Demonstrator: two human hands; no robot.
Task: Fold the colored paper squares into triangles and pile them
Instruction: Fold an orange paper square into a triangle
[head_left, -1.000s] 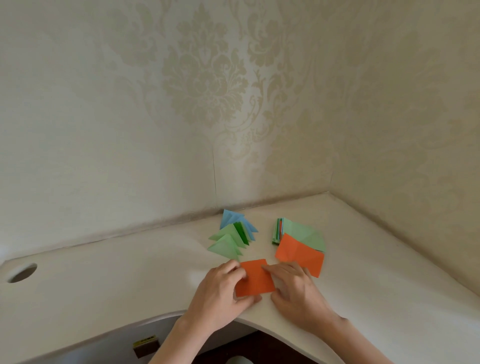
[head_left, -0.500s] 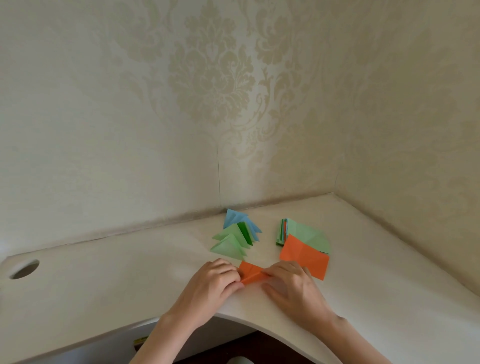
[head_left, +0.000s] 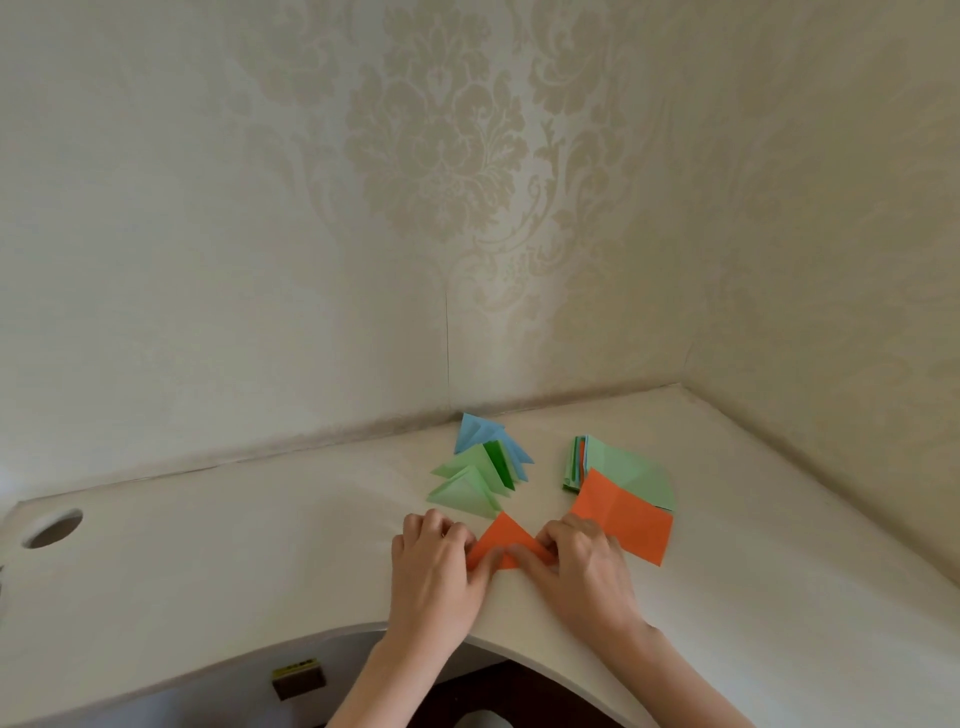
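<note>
Half a second earlier that orange sheet had been a bunched strip between the hands; now it lay flat as an orange triangle (head_left: 503, 540), apex pointing away from the person, long edge toward them. Fingers (head_left: 457, 535) of the left hand (head_left: 434, 571) were curled down on the triangle's left corner, thumb pressing along the near edge. Fingers (head_left: 550, 545) of the right hand (head_left: 584, 569) curled onto the right corner, pinning it the same way. Both hands sat close together near the desk's (head_left: 234, 561) curved front edge, forearms coming up from below.

Just beyond the triangle lay the pile (head_left: 480, 470) of folded triangles, green ones in front, blue ones behind, fanned and overlapping. To the right, touching the right hand's knuckles, lay a flat orange square (head_left: 623, 517) atop the stack (head_left: 618, 470) of unfolded sheets, pale green uppermost beneath it. A round hole (head_left: 52, 527) showed at the desk's far left. Patterned wallpaper (head_left: 441, 156) filled the corner behind.
</note>
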